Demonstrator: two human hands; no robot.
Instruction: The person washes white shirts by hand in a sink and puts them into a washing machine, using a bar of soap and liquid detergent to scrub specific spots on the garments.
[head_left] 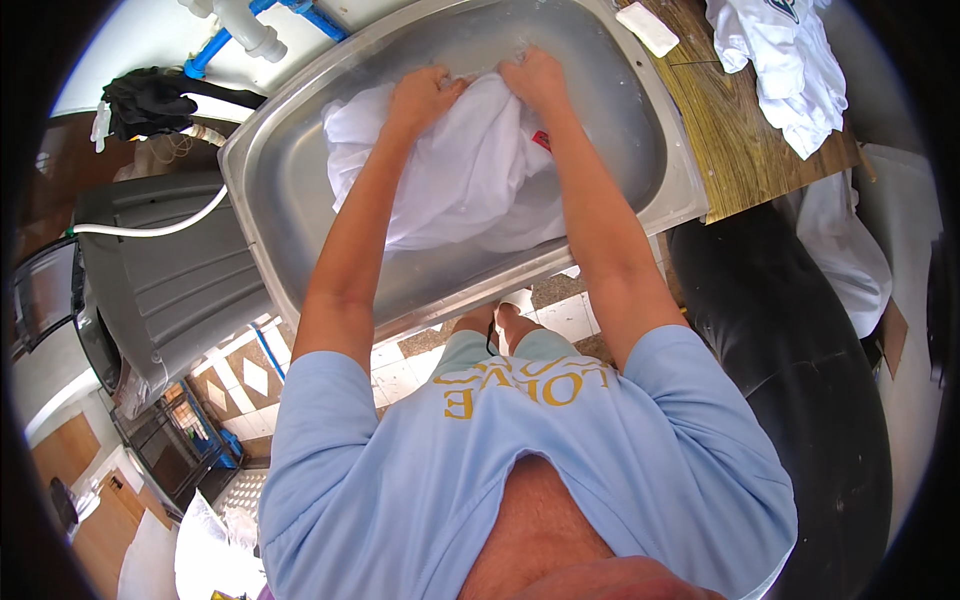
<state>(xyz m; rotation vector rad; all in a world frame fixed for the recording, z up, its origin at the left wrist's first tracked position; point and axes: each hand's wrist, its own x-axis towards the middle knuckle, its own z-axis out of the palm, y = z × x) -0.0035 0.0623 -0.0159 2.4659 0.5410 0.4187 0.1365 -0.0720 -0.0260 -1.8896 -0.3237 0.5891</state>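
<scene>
A wet white garment (455, 185) lies bunched in the metal sink (625, 110), partly in cloudy water. A small red label (541, 140) shows near its right edge. My left hand (424, 97) is closed on the cloth at its far left part. A short way to the right, my right hand (535, 78) has its fingers curled round the far right part of the same cloth. Between the two hands the fabric rises in a fold. The fingertips of both hands are partly hidden.
A white bar (648, 29), perhaps soap, rests by the sink's right rim. White clothes (785, 75) hang over a wooden board (725, 150) at right. Left of the sink stands a grey plastic machine (170, 250) with a white hose (150, 231). Blue pipes (210, 50) run behind.
</scene>
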